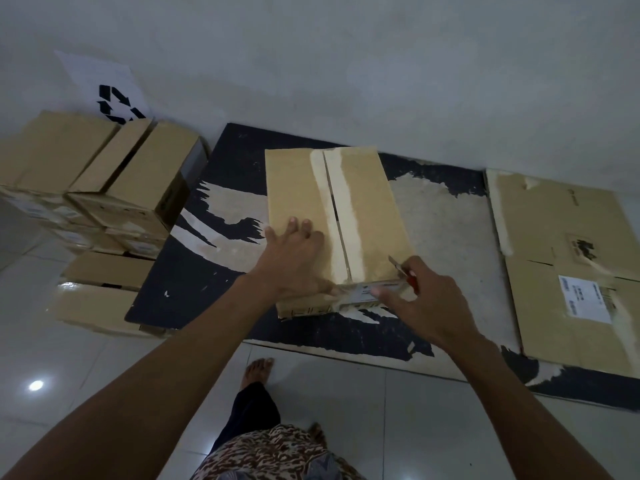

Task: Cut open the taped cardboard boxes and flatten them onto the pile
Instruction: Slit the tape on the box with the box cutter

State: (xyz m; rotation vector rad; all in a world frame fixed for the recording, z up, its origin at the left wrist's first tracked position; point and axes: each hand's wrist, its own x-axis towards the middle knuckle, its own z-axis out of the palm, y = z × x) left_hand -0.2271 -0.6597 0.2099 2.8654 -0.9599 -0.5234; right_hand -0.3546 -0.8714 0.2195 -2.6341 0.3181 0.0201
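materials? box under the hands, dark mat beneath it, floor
Box: plain matte brown cardboard, with pale torn strips along the seam.
Mat: apparently black-coated board; the coating is torn off, showing greyish fibre.
Floor: glossy light tile, probably ceramic, with grout lines and a lamp reflection.

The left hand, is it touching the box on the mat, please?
Touching: the head view shows the left hand lying flat on the box top, fingers spread.

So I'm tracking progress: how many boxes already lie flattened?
1 for sure: the flattened box at right on the dark mat. More may lie hidden beneath it.
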